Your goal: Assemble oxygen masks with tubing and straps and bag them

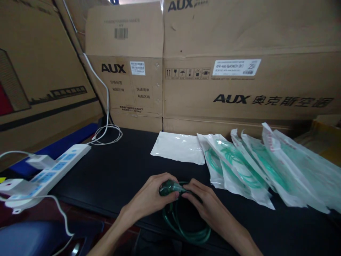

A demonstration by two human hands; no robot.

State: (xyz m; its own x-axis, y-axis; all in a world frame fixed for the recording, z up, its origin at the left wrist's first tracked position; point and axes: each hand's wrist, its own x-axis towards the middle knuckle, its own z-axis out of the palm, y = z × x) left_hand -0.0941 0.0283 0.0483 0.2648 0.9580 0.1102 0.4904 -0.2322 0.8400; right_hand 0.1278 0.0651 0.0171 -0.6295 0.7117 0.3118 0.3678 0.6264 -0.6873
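My left hand is closed around a green translucent mask piece at the near edge of the black table. My right hand pinches the green tubing where it meets that piece. The rest of the green tubing hangs in loose coils below both hands, over the table's front edge. An empty flat white pouch lies just beyond the hands.
Several sealed pouches with green tubing are fanned out at the right. A white power strip with plugs and white cables sits at the left. Large AUX cardboard boxes wall the back; a yellow box stands far right.
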